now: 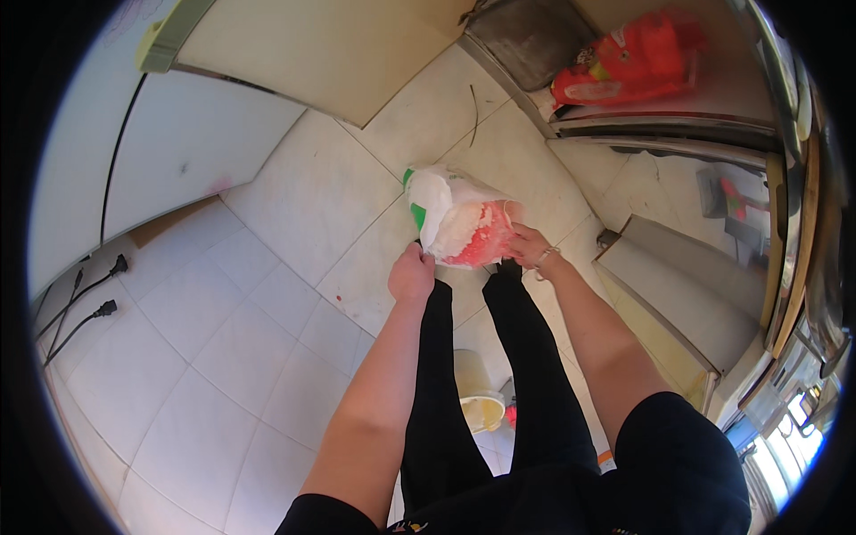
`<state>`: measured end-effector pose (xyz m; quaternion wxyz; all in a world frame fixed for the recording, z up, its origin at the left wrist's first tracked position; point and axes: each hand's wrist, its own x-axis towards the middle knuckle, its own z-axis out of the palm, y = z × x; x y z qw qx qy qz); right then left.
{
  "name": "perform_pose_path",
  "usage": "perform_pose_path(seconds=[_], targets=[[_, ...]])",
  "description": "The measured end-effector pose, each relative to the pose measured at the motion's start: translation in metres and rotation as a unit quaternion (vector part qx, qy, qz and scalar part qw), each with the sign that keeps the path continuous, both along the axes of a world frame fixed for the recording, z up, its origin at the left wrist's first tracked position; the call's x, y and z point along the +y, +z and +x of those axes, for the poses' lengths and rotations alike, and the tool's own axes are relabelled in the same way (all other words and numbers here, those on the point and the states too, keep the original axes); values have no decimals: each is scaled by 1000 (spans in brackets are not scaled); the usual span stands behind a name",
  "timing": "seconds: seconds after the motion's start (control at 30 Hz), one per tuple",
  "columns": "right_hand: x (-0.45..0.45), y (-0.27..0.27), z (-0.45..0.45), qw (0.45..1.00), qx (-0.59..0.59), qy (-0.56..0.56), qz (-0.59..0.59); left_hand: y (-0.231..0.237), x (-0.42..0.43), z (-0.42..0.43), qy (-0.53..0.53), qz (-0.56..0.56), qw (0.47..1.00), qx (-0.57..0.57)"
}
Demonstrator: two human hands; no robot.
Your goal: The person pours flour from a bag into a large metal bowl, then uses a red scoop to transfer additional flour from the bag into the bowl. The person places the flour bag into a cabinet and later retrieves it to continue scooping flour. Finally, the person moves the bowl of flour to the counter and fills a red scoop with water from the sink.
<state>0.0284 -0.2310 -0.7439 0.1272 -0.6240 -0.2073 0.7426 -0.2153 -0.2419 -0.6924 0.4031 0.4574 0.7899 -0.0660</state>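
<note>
A white sack (pixel 461 190) with green patches is held low in front of me, just above or on the tiled floor near my feet. On its near side show a lumpy white, powdery mass (pixel 458 227) and a red area dusted with white (pixel 481 241); whether the red is an inner bag or print I cannot tell. My left hand (pixel 411 273) is closed on the sack's near left edge. At the right edge, my right hand (pixel 531 247), with a bracelet at the wrist, pinches the sack with its fingers partly hidden.
A cream bucket (pixel 471 374) stands between my legs. Black power cords (pixel 90 287) hang at the left, below a white appliance or cabinet (pixel 194 140). To the right lie a grey box-like unit (pixel 675 287) and a metal-edged shelf holding a red plastic bag (pixel 628 63).
</note>
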Motion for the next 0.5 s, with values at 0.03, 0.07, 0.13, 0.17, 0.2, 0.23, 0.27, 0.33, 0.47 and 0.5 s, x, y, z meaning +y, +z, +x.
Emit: perform_pose_path(seconds=[0.03, 0.07, 0.13, 0.17, 0.2, 0.23, 0.27, 0.33, 0.47, 0.5], targets=[[-5, -1, 11, 998, 35, -57, -6, -1, 1, 1, -5, -1, 1000, 3], [-22, -27, 28, 996, 55, -74, 0, 0, 5, 7, -17, 1, 1000, 3], [-6, -2, 3, 999, 25, -48, -9, -1, 1, 7, -15, -3, 1000, 10], [3, 8, -6, 999, 10, -34, -12, -1, 2, 7, -14, -2, 1000, 13], [5, -4, -1, 1000, 5, 9, 17, 0, 4, 9, -15, -6, 1000, 16], [2, -23, 8, 999, 18, -5, 26, 1, 5, 10, -17, -11, 1000, 19], [-4, -46, 21, 999, 30, -21, 35, 1, 8, 11, -21, -15, 999, 22], [-2, -46, 25, 1000, -1, 7, 8, 1, 7, 11, -22, -13, 999, 29], [7, -17, 21, 998, -4, 29, 55, 0, 4, 19, -4, -7, 999, 34], [6, -18, 25, 998, -18, 24, 54, 1, 6, 21, -4, -14, 999, 36]])
